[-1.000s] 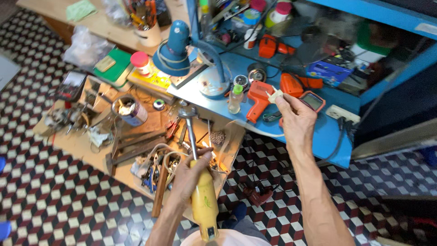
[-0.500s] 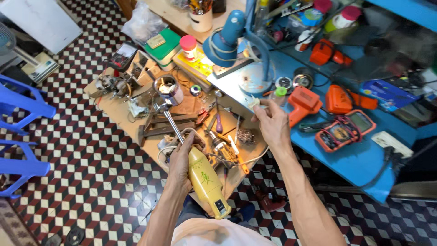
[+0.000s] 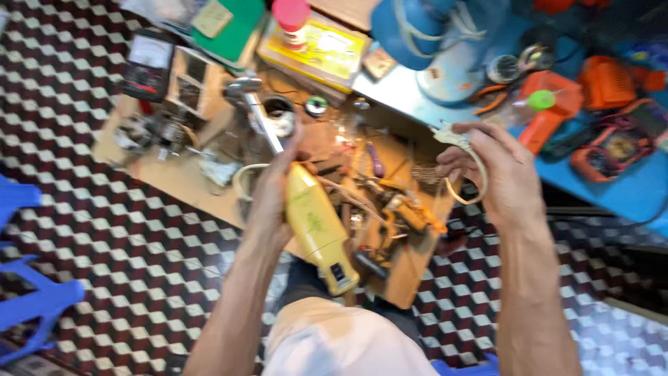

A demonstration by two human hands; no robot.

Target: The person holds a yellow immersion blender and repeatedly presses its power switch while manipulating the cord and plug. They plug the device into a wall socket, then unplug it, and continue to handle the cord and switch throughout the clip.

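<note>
The floor (image 3: 125, 244) of dark and white checked tiles is the biggest thing here, and it shows open room on the left and at the bottom right. One blue plastic chair (image 3: 28, 292) stands at the left edge. There are two worktops. The blue worktop (image 3: 626, 195) runs along the top right, and the low wooden worktop (image 3: 174, 181) sits beside it, crowded with small tools right up to its edges. One big blue round thing (image 3: 417, 28) stands at the top. One orange tool (image 3: 550, 104) shaped like a gun lies on the blue worktop, with one orange meter (image 3: 612, 150) near it. One dark meter (image 3: 147, 64) lies at the far left corner of the wooden worktop.

The left hand (image 3: 275, 184) has its fingers wrapped tight around one yellow tool (image 3: 316, 223) with a long metal tip (image 3: 261, 115); it is held over the wooden worktop. The right hand (image 3: 497, 174) is up above the same worktop's right edge, its fingers bent and pinching one pale looped cord (image 3: 473, 170).
</note>
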